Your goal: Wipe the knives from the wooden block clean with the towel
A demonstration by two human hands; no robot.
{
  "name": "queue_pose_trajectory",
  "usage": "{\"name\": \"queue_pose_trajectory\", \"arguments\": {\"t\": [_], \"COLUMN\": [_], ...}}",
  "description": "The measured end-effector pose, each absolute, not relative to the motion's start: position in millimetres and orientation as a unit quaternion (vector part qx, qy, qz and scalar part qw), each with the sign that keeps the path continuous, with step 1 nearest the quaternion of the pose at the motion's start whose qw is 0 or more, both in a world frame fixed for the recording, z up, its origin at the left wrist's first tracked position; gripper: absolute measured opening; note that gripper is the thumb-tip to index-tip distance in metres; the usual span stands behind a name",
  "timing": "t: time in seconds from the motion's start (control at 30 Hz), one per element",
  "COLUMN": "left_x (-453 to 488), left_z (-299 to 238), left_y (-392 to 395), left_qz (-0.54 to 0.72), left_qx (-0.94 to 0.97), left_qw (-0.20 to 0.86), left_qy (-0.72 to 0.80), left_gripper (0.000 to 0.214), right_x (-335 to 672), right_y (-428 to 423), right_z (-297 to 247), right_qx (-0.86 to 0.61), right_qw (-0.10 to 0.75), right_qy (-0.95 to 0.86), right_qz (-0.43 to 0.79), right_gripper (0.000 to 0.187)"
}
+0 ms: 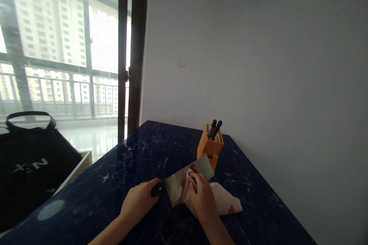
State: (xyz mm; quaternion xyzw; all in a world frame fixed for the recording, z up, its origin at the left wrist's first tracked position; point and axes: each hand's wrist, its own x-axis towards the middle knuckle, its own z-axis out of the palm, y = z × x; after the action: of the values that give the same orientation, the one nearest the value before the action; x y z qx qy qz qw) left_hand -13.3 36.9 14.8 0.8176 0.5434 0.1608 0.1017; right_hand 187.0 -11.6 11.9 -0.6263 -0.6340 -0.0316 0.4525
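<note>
My left hand (140, 198) is wrapped round the black handle of a cleaver (176, 183), whose wide steel blade points away to the right. In my right hand (202, 195) is a bunched white cloth (225, 199) with red marks, pressed against the face of the blade. Part of the cloth trails out to the right of my wrist over the table. Just beyond the blade's tip stands a wooden knife block (211, 145) holding two black-handled knives (215, 129); the blade overlaps its lower part in view. My right fingers hide the middle of the blade.
The dark blue marbled table (161, 141) reaches to a plain pale wall (244, 65). On the left, a black bag (34, 164) with white letters stands beside the table, near a pale wooden edge (83, 164). Behind it is a glass door (63, 57) with a dark frame.
</note>
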Motion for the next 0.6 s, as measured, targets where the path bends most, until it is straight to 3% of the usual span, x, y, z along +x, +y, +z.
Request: {"name": "queue_pose_trajectory", "arguments": {"t": [0.23,0.6], "left_x": [-14.6,-13.9], "left_z": [13.6,17.2], "left_y": [37.0,33.4], "left_qz": [0.152,0.135], "left_qx": [0.823,0.831], "left_qw": [0.095,0.088], "left_qy": [0.539,0.533], "left_gripper": [0.031,0.027], "right_x": [202.0,153.5], "right_y": [-11.2,-16.7], "right_z": [17.2,8.0], "right_qx": [-0.613,-0.558], "right_qw": [0.484,0.466], "right_qy": [-0.616,-0.687], "right_qz": [-0.100,-0.008], "right_gripper": [0.022,0.024]}}
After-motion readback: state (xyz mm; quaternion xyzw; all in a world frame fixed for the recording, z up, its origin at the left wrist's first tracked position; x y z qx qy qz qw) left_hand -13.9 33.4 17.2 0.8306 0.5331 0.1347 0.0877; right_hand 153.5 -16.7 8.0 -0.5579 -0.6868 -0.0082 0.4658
